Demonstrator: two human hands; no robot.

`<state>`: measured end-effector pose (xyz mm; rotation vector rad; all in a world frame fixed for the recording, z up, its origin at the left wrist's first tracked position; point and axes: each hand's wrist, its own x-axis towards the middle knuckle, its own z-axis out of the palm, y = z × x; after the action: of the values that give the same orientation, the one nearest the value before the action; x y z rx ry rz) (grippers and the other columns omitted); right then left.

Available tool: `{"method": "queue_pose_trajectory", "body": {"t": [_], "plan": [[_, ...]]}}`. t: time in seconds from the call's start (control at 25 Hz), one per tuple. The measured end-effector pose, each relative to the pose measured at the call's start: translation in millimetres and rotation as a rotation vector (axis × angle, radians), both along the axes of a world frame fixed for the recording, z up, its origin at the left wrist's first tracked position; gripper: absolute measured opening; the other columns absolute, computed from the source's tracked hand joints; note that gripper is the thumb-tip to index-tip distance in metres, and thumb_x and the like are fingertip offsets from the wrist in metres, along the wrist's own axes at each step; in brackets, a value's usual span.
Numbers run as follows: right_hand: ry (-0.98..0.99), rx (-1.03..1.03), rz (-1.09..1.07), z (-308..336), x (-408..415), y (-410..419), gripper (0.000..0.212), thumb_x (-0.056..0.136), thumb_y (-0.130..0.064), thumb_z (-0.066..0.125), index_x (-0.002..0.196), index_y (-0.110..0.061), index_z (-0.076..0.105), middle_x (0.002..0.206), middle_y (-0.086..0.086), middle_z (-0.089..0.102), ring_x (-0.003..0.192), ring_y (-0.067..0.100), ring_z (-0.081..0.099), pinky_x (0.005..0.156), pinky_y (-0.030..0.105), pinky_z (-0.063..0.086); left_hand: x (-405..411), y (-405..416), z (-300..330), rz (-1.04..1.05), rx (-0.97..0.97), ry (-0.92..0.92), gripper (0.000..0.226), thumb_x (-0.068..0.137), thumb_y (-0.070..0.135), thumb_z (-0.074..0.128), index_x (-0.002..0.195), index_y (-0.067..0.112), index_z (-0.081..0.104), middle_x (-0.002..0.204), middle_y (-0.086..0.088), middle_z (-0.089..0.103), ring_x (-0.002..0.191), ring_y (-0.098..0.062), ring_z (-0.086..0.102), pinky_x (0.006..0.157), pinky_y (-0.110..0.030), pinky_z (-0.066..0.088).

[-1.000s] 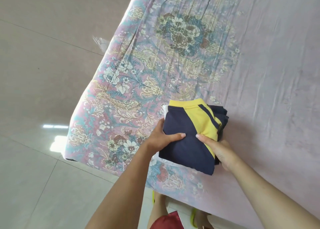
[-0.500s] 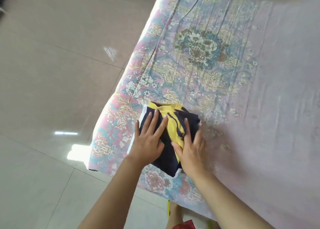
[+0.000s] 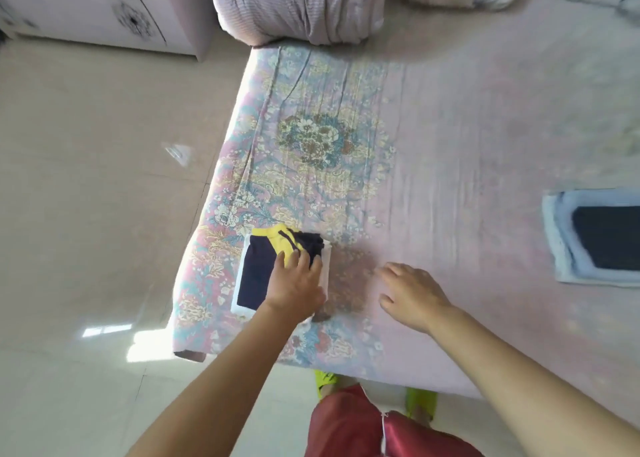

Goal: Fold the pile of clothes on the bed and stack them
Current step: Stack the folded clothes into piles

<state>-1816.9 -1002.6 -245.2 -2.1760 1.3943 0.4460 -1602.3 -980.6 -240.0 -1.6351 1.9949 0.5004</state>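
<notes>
The left hand (image 3: 298, 288) presses flat on the folded navy-and-yellow garment (image 3: 266, 266) topping a white one; right hand (image 3: 412, 292) hovers beside, relaxed, empty. Soft, light, floppy: lift from beneath both edges.

I'm seeing a bed (image 3: 450, 138) covered in a pink floral sheet, filling the right of the view. Pale glossy floor tiles (image 3: 86, 197) are catching bright patches of daylight (image 3: 145, 345) on the left. A white cabinet (image 3: 104, 9) with dark flower motifs is standing top left, and a bundled grey-lilac quilt (image 3: 298, 6) is lying at the bed's far end.
</notes>
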Motion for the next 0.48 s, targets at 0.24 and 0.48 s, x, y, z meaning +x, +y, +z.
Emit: {"method": "queue_pose_trajectory", "body": {"t": [0.24,0.48], "plan": [[0.062,0.065,-0.237,78.6,-163.5,93.5,0.053,0.093,-0.038,0.043,0.14,-0.014,0.036,0.147,0.002,0.037,0.137,0.018,0.028,0.108,0.031,0.027,-139.0,27.4,69.6,-0.258,0.075,0.194,0.059,0.097,0.044,0.034,0.147,0.015,0.021,0.149,-0.01,0.029,0.135,-0.027,0.029,0.112,-0.041,0.02],[0.077,-0.07,-0.57,102.8,-356.9,101.7,0.056,0.093,-0.038,0.045,0.143,-0.016,0.033,0.149,0.001,0.035,0.136,0.019,0.032,0.11,0.032,0.03,-338.9,-2.7,90.4,-0.523,-0.069,0.213,0.051,0.097,0.04,0.034,0.141,0.014,0.031,0.143,-0.008,0.037,0.131,-0.025,0.036,0.108,-0.037,0.025]]}}
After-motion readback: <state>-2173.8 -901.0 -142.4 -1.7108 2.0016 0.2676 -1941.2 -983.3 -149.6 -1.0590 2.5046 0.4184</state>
